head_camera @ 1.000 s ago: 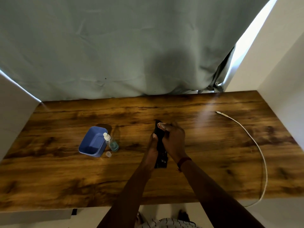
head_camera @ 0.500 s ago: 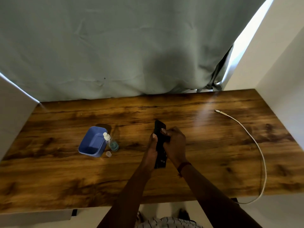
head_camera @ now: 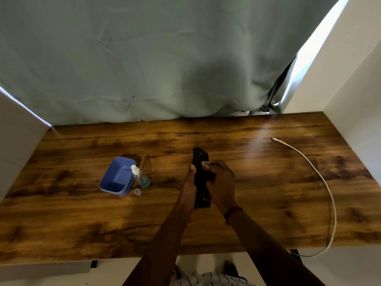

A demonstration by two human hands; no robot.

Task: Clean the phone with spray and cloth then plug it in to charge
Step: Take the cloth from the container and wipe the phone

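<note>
Above the middle of the wooden table (head_camera: 268,203), my left hand (head_camera: 190,183) grips the left edge of a black phone (head_camera: 200,156) that stands on end. My right hand (head_camera: 222,182) presses a dark cloth (head_camera: 203,200) against the phone's face, and the cloth hangs down below both hands. The phone's top end shows above my fingers. A small clear spray bottle (head_camera: 141,176) with bluish liquid and a white nozzle stands to the left, with its clear cap (head_camera: 137,191) lying beside it. A white charging cable (head_camera: 321,178) lies at the right, its plug tip (head_camera: 275,139) pointing left.
A blue plastic tub (head_camera: 116,176) sits right beside the bottle on its left. A grey-green curtain (head_camera: 165,58) hangs behind the table. White walls close in on both sides. The cable drops over the table's front right edge.
My right hand has slid the cloth down from the phone's top toward its middle, uncovering the top end. My left hand keeps its hold.
</note>
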